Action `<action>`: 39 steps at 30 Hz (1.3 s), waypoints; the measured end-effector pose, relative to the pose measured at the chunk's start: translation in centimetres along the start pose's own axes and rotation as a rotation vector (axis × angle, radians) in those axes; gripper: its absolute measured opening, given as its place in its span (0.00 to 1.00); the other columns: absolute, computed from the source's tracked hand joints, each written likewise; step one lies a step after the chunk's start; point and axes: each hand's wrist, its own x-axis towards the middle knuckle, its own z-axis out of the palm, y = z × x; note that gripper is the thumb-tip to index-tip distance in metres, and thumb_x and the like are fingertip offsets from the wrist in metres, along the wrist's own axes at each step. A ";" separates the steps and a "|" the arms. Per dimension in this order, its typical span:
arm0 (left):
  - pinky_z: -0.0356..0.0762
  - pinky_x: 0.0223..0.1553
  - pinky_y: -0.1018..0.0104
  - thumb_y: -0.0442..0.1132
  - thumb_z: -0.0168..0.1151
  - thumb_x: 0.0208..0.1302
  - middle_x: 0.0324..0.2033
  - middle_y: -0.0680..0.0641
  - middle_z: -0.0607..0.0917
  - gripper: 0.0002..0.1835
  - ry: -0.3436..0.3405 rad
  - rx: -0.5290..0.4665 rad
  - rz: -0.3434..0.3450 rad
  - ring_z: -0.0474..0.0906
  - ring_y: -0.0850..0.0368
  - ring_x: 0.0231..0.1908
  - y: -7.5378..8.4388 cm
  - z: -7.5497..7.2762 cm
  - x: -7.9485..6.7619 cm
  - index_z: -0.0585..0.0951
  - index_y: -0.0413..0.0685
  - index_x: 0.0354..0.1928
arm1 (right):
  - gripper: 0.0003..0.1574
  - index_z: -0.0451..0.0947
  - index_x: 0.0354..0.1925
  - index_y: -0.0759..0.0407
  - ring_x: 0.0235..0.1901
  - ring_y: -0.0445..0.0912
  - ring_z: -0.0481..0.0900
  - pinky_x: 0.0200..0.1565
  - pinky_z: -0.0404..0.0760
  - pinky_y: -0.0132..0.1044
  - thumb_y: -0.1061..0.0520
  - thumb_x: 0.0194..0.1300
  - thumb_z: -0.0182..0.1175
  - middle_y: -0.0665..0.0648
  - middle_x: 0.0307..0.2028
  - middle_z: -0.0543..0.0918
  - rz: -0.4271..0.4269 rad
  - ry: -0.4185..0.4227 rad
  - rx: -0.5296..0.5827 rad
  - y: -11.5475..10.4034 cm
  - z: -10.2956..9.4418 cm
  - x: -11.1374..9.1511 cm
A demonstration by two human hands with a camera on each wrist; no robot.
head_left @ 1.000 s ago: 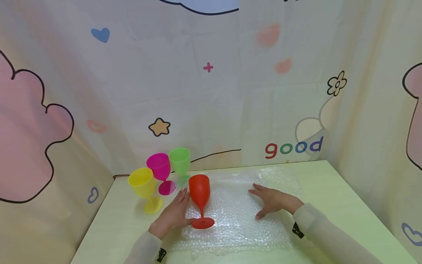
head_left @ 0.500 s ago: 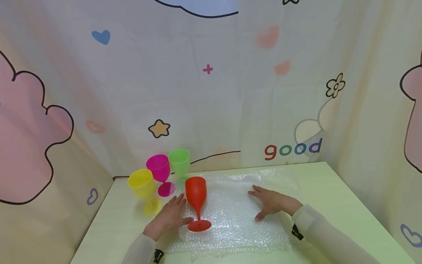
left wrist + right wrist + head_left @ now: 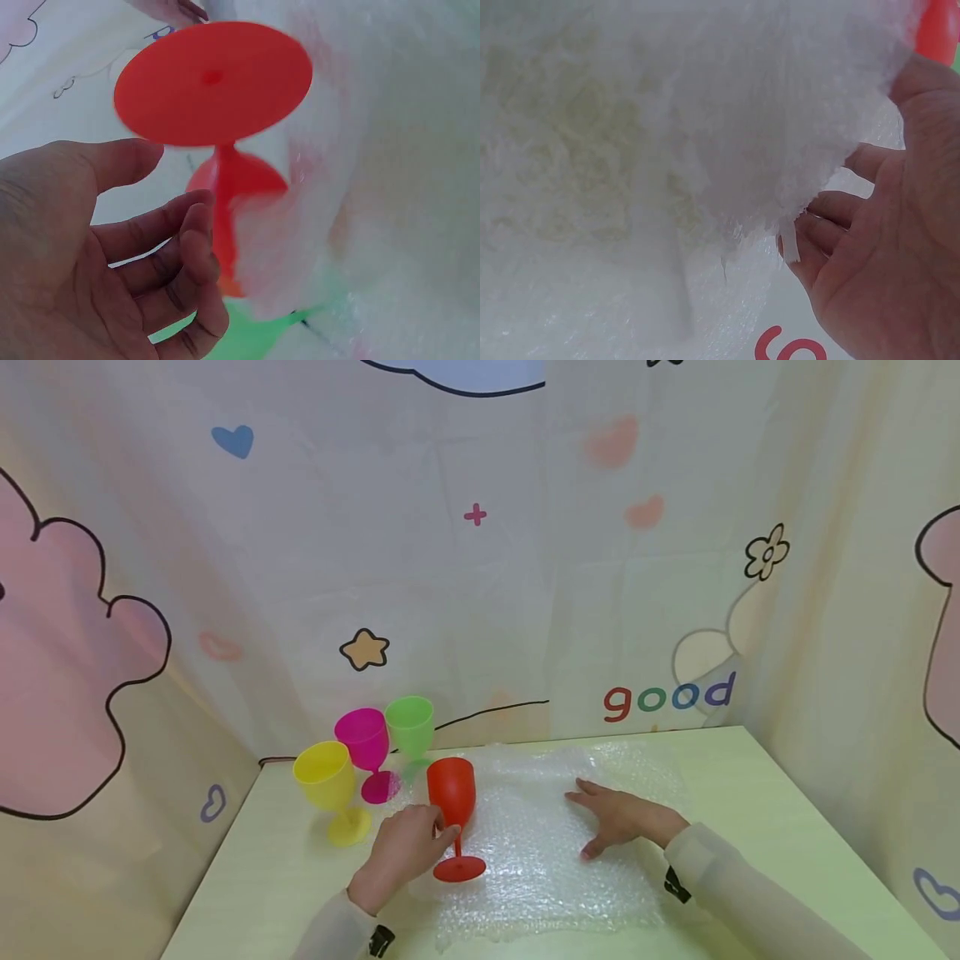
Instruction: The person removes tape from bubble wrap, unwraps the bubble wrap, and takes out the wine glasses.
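A red plastic goblet [image 3: 452, 789] lies on a sheet of bubble wrap [image 3: 532, 860], its round base turned towards me. My left hand [image 3: 405, 847] is at its left side, thumb and index finger close to the stem. In the left wrist view, the fingers of the left hand [image 3: 150, 255] curl loosely beside the stem with a gap to the thumb, whose tip is near the base [image 3: 214, 82]; contact is unclear. My right hand [image 3: 615, 818] rests on the bubble wrap with spread fingers. Bubble wrap [image 3: 727, 150] partly covers the right fingertips in the right wrist view.
At the back left of the pale table [image 3: 247, 860] stand a yellow goblet [image 3: 327, 781], a magenta goblet [image 3: 363, 739] and a light green goblet [image 3: 411, 727]. A printed curtain [image 3: 480, 593] hangs behind the table and along both sides.
My left hand, flatter and lower beside the goblet before, has moved right with its fingers now curling at the stem. The goblet shifted slightly left, then back right. The right hand stays put.
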 end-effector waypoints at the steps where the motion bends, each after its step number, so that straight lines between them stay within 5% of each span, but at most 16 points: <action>1: 0.64 0.19 0.70 0.52 0.62 0.57 0.14 0.56 0.72 0.13 -0.025 -0.033 -0.012 0.66 0.62 0.17 0.2 0.2 0.1 0.76 0.54 0.23 | 0.63 0.54 0.70 0.41 0.73 0.55 0.49 0.67 0.56 0.60 0.34 0.38 0.72 0.53 0.74 0.46 0.000 0.001 0.000 0.0 0.0 0.0; 15: 0.62 0.20 0.70 0.49 0.62 0.59 0.11 0.53 0.69 0.16 -0.280 -0.364 -0.117 0.65 0.59 0.16 -0.6 2.6 1.2 0.75 0.50 0.19 | 0.64 0.54 0.70 0.41 0.73 0.56 0.49 0.67 0.56 0.60 0.34 0.38 0.72 0.54 0.74 0.46 -0.003 -0.004 -0.004 -0.3 -0.2 -0.1; 27: 0.61 0.19 0.71 0.48 0.61 0.60 0.11 0.54 0.71 0.15 -0.325 -0.454 -0.088 0.65 0.60 0.16 0.4 1.7 -0.1 0.77 0.49 0.19 | 0.63 0.55 0.70 0.43 0.72 0.57 0.49 0.66 0.57 0.60 0.35 0.38 0.72 0.56 0.74 0.47 -0.001 -0.010 -0.009 -0.4 -0.3 -0.2; 39: 0.68 0.23 0.70 0.47 0.61 0.61 0.15 0.53 0.77 0.11 -0.302 -0.395 -0.057 0.69 0.60 0.19 1.6 0.4 -1.9 0.83 0.53 0.23 | 0.63 0.55 0.70 0.43 0.72 0.57 0.49 0.67 0.56 0.60 0.35 0.39 0.72 0.56 0.74 0.48 0.012 -0.018 0.000 -0.6 -0.2 -0.2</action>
